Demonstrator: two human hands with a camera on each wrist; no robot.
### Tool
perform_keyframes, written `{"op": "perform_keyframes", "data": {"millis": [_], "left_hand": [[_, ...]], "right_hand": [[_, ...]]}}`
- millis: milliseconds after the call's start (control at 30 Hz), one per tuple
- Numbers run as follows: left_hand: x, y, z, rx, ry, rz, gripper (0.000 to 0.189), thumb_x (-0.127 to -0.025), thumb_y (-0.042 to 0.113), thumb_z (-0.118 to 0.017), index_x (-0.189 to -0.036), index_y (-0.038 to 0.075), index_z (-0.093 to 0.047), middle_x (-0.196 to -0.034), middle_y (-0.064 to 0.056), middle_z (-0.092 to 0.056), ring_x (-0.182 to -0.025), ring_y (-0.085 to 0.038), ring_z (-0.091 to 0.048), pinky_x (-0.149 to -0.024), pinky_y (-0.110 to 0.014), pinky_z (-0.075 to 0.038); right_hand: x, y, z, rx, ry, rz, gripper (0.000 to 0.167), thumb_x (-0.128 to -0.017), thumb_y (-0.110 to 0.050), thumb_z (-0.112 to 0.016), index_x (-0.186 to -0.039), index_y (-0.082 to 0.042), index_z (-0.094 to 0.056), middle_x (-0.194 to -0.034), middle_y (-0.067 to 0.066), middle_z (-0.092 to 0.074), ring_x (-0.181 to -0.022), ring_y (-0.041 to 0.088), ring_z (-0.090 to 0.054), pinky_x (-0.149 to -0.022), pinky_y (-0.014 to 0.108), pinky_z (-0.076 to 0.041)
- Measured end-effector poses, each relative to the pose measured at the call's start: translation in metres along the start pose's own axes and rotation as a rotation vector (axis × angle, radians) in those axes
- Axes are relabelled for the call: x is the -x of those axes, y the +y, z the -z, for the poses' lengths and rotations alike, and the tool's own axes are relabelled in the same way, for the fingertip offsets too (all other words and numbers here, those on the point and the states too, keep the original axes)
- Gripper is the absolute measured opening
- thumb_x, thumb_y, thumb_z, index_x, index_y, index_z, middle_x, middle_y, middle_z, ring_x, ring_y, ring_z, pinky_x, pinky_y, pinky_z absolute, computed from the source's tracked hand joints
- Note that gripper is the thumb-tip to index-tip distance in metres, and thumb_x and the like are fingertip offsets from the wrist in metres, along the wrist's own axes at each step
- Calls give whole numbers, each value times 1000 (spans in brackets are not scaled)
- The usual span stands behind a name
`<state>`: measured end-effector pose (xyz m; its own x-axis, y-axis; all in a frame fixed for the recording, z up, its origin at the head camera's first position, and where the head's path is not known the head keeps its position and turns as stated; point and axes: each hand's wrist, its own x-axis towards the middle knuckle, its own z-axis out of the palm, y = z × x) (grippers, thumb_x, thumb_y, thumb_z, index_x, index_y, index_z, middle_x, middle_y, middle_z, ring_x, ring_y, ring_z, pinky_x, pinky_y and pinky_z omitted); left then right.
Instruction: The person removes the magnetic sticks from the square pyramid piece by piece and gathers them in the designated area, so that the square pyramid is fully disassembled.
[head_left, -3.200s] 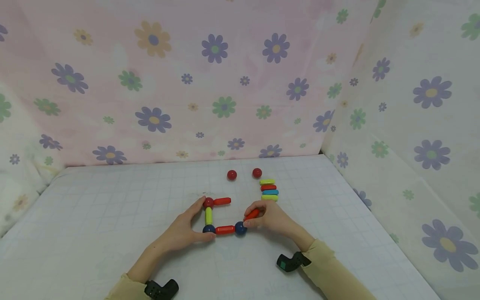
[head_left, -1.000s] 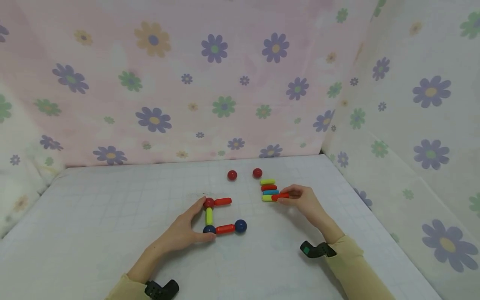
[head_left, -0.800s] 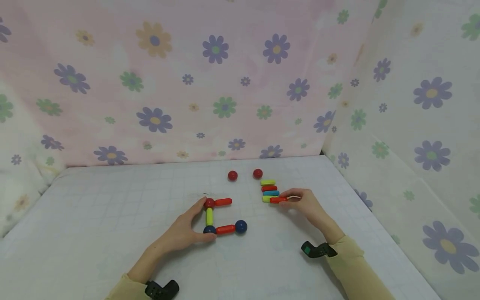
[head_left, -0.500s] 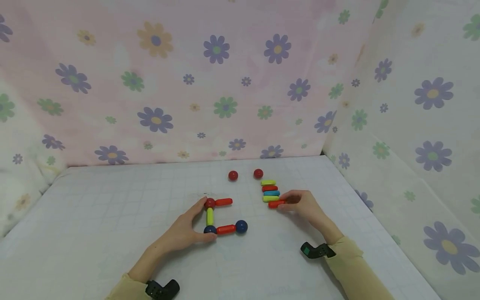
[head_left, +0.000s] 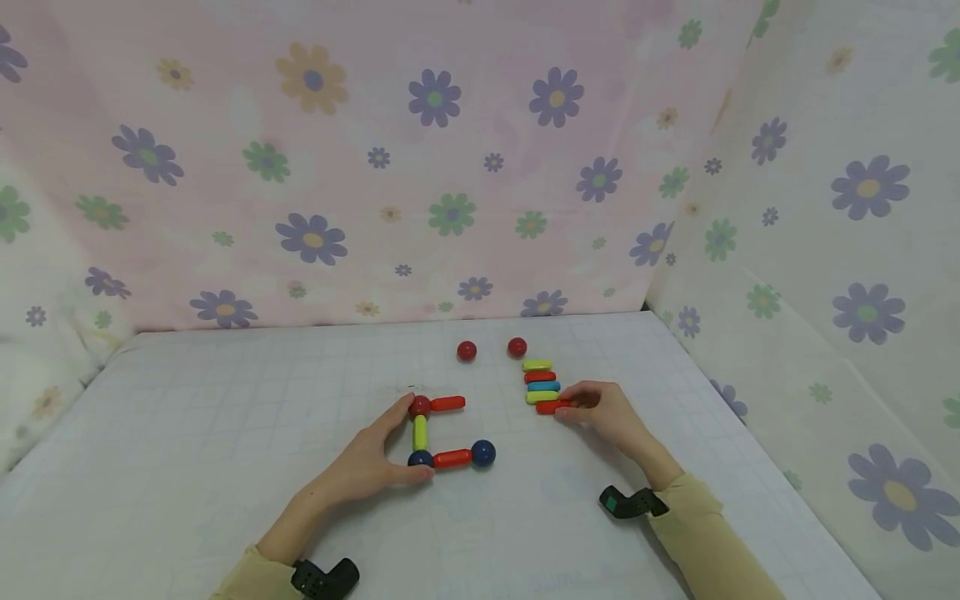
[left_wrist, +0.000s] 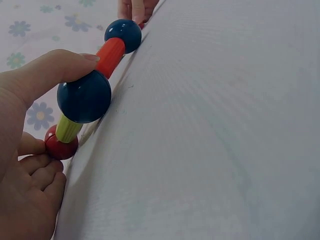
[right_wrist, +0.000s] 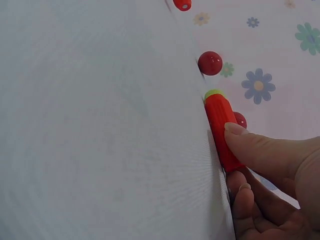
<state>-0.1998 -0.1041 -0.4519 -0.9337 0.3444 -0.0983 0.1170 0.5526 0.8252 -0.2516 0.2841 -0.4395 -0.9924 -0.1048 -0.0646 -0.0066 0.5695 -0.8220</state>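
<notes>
head: right hand (head_left: 609,417) pinches a red rod (head_left: 547,408) just beside a lime rod (head_left: 541,397); left hand (head_left: 367,458), spread wide, grips a ball-and-rod frame (head_left: 452,459). left wrist: thumb against navy ball (left_wrist: 84,100). right wrist: red rod seems light, stiff, smooth; best held mid-length.

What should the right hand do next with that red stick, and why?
Probably let go gently: the right hand pinches the red stick, which seems to rest on the table beside the yellow-green stick at the row's near end.
</notes>
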Motion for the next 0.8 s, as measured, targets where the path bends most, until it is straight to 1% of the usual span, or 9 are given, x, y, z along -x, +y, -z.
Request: {"op": "perform_keyframes", "data": {"millis": [300, 433, 667, 800], "left_hand": [[0, 1, 0, -4, 0, -11, 110, -74, 47, -85, -161, 26, -21, -166, -2, -25, -152, -30, -24, -118, -58, -29], [0, 1, 0, -5, -2, -12, 110, -74, 48, -85, -161, 26, -21, -166, -2, -25, -152, -30, -23, -118, -59, -29], [0, 1, 0, -9, -1, -5, 110, -74, 49, -85, -161, 27, -22, -166, -2, -25, -152, -30, -23, -118, -60, -29], [1, 2, 1, -11, -5, -10, 109, -75, 49, -84, -161, 26, -21, -166, -3, -25, -152, -31, -23, -118, -60, -29]], "right_hand": [[0, -1, 0, -6, -7, -14, 30, -85, -19, -81, -111, -6, -73, -109, 10, -70, -93, 22, -59, -78, 21, -53], [0, -1, 1, -8, -8, -14, 29, -84, -18, -81, -110, -7, -74, -109, 10, -70, -92, 22, -59, -76, 21, -53], [1, -2, 1, -36, -27, -3, 32, -84, -17, -82, -113, -6, -73, -112, 13, -69, -92, 22, -58, -72, 22, -52], [2, -2, 2, -37, -37, -9, 34, -84, -18, -81, -114, -6, -72, -112, 12, -69, -93, 22, -58, -74, 22, -52]]}}
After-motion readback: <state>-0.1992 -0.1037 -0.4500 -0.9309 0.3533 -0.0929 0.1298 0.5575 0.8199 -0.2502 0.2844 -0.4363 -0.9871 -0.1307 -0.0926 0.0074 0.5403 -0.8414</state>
